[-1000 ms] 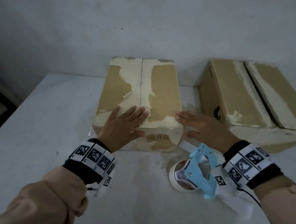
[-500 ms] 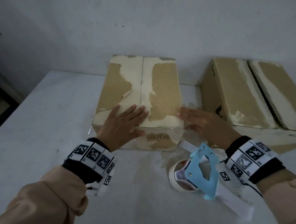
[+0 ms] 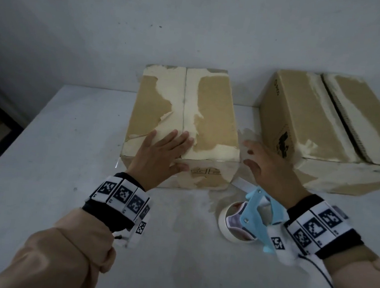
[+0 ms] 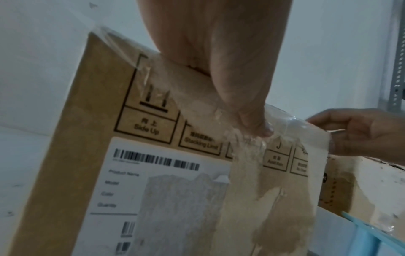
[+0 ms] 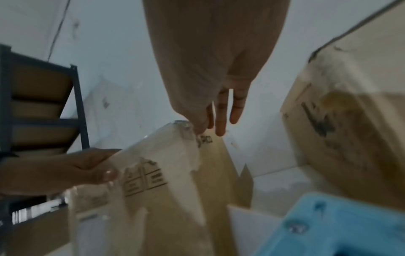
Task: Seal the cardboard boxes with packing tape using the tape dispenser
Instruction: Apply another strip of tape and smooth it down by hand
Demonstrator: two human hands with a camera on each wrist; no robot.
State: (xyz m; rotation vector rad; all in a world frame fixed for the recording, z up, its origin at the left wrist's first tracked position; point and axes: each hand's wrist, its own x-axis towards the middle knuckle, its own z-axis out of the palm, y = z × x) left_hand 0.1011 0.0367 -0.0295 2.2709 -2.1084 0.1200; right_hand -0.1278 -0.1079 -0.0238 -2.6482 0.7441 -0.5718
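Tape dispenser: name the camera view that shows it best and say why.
Head view. The blue tape dispenser lies whole on the table with its tape roll, beside the right hand. The left wrist view catches only a blue sliver at the lower right edge; the right wrist view, one blurred blue corner.

Two boxes stood on a table (image 3: 42, 176): one box (image 3: 210, 113) at centre, a second box (image 3: 302, 122) to its right, both against the far wall (image 3: 195, 28). A tape dispenser (image 3: 253, 219) lay near, before the gap between them.
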